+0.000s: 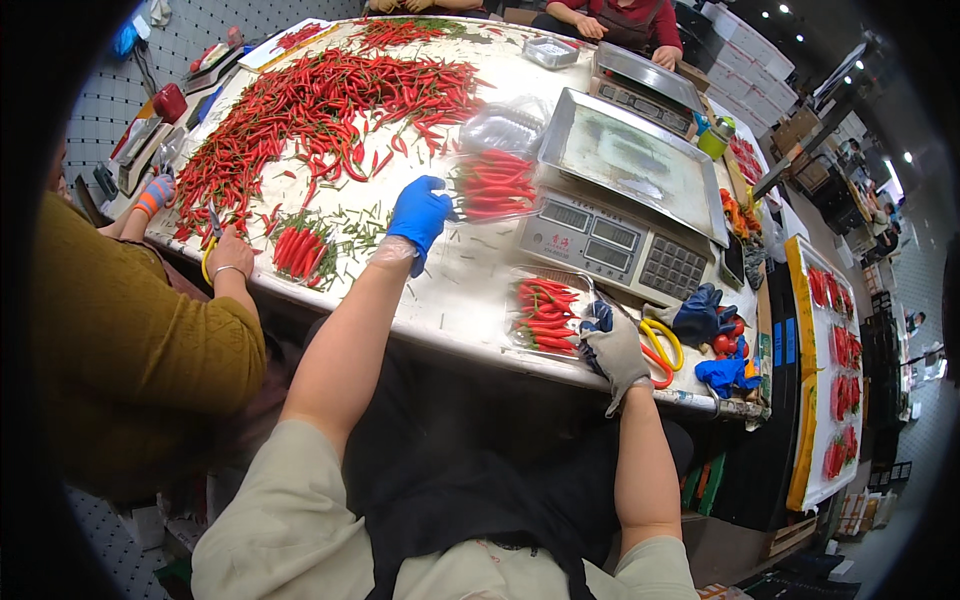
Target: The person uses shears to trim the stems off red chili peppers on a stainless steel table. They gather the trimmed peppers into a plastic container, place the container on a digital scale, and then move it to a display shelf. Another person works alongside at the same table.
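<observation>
My left hand (420,219), in a blue glove, has its fingers at the left edge of a clear plastic tray of red chili peppers (495,184), beside the digital scale (615,240). Motion blurs that tray a little. My right hand (615,346), in a grey and dark blue work glove, grips scissors with red and yellow handles (661,346). Its fingertips are at the right edge of a second clear tray of chilies (550,315) near the table's front edge. Nested empty clear trays (504,127) lie behind the first tray. Cut green stems are scattered left of my left hand.
A large heap of red chilies (330,97) covers the back left. At left, a co-worker's hand holds yellow-handled scissors (210,255) near another filled tray (300,253). A second scale (646,94), a dark blue glove (697,315) and small red tomatoes (724,344) are at right.
</observation>
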Tool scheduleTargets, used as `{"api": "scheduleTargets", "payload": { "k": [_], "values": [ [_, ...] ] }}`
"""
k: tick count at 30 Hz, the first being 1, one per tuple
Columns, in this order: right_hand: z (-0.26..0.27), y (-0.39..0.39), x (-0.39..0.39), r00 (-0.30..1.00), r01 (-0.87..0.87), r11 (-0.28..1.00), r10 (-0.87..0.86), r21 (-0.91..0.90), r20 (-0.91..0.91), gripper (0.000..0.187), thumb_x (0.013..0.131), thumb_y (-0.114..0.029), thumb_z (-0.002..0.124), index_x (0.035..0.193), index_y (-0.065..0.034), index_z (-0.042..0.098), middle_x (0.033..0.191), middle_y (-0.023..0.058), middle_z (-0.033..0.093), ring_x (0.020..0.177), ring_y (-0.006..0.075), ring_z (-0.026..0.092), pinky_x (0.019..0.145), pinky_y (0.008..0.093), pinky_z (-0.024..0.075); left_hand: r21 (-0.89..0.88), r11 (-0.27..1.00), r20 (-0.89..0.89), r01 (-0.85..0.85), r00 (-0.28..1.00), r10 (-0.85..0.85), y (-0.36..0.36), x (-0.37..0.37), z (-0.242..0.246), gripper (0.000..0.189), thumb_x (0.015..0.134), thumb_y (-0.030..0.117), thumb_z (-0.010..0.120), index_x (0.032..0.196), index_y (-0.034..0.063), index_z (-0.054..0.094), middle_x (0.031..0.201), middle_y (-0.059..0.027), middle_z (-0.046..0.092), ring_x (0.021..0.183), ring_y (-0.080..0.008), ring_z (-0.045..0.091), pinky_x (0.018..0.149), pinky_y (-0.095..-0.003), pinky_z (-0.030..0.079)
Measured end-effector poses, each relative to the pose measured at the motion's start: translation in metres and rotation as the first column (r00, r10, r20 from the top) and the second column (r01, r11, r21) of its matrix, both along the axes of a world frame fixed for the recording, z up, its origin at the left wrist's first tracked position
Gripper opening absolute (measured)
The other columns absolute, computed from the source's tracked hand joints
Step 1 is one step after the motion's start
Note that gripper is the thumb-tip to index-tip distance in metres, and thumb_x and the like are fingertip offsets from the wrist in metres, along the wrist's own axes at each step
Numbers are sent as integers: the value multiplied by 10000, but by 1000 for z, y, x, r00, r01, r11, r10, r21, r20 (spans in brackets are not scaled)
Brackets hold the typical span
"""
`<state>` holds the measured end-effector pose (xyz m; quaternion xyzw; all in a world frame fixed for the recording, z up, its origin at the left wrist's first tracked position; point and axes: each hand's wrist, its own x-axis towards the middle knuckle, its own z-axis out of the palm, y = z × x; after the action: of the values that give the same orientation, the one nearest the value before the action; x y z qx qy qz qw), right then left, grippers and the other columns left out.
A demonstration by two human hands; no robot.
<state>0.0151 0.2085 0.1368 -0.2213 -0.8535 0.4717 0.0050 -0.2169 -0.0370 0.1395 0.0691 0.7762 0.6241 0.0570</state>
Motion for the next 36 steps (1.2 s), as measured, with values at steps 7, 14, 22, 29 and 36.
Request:
{"api": "scheduleTargets", "payload": {
  "k": [7,14,22,29,36],
  "values": [
    [13,17,2,986,-74,874,-8,-481,-167,337,782,75,541,1110,16,590,839,60,633,649,117,580,584,233,472,50,996,-51,-69,996,72,-13,-3,-1,327,861,77,541,1174,-15,531,703,-79,660,467,-63,458,441,-224,378],
    [76,74,-40,924,-82,920,-74,-383,-376,248,794,58,516,1025,48,608,787,84,635,601,140,591,513,253,470,-10,998,-88,-57,995,56,-27,-7,3,312,857,73,527,1159,-3,543,691,-68,657,485,-71,482,464,-226,393],
    [74,162,-175,950,-199,935,258,295,-175,62,823,-87,609,845,-34,634,620,76,592,499,162,563,463,282,452,30,979,111,201,973,-203,-13,22,21,286,856,61,510,1136,56,572,699,-61,636,459,-59,412,416,-218,325],
    [71,159,-199,977,187,804,-90,564,-196,411,775,-317,672,1010,19,637,935,254,656,889,389,633,764,422,497,-94,790,284,606,776,-562,8,58,35,304,860,96,514,1155,38,561,716,-41,644,530,-74,460,503,-225,405],
    [79,70,-95,845,207,965,-261,-164,-467,339,869,-83,615,1193,7,579,920,73,673,693,95,622,556,231,500,-149,666,392,731,662,-639,34,85,4,299,849,88,543,1140,16,545,734,-88,646,537,-111,524,489,-247,433]
  ]
}}
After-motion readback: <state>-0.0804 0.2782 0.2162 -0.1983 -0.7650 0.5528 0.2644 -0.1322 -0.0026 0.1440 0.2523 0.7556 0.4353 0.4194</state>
